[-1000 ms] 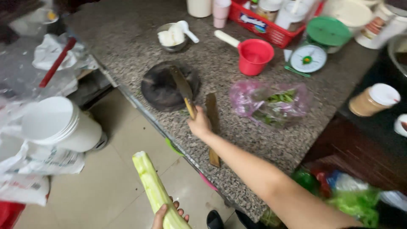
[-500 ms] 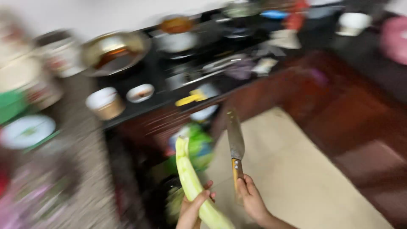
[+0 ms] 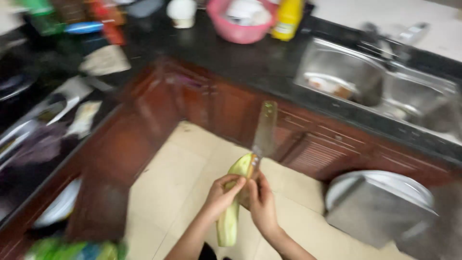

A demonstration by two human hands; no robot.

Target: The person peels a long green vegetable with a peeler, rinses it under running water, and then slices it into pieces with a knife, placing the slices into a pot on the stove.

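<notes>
Head view: pale green stalk held over the floor, well clear of the counter. Long axis near upright, top leaning right toward the knife. Left hand wrapped round upper stalk; right hand just beside it, closed on knife handle, blade pointing up and resting at the stalk's top end.

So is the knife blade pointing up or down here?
Up. The knife rises from the right hand, blade above the top end of the pale green stalk held by the left hand.
</notes>
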